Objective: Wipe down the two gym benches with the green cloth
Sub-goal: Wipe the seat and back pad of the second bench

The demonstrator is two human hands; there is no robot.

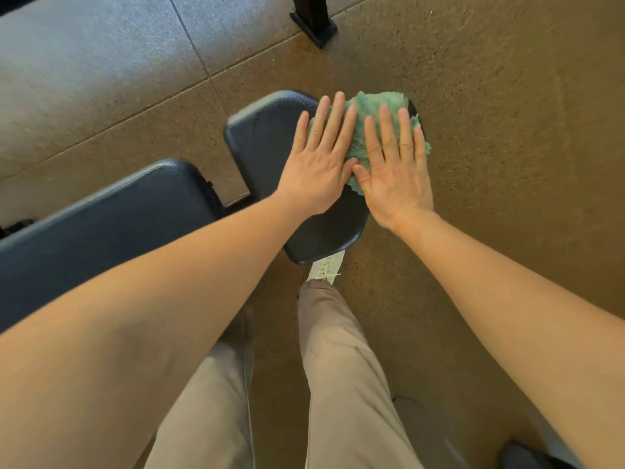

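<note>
Green cloth [375,104] sits bunched on the far right end of the seat pad [260,140], spilling slightly over the pad's right edge. Both hands are flat on top of it, nothing gripped.

Left hand [318,164]: fingers straight and slightly spread, fingertips over the cloth's left part, palm mostly on bare pad.
Right hand [395,170]: fingers straight, pressing on the cloth's right side, heel of the hand past the near edge of the pad. Thumbs meet or nearly meet in the middle, can't tell which.

Seat pad is dark, padded, rounded corners. The longer back pad [111,214] of the same bench lies to its left, with a narrow gap between the two.

Person stands at the near end of the seat pad: tan trousers [341,367], a white shoe [326,267] showing just below the pad edge. Speckled rubber floor [507,130], tile seams visible. Black post foot [314,25] at the top. Dark object at bottom right corner, can't identify it.
</note>
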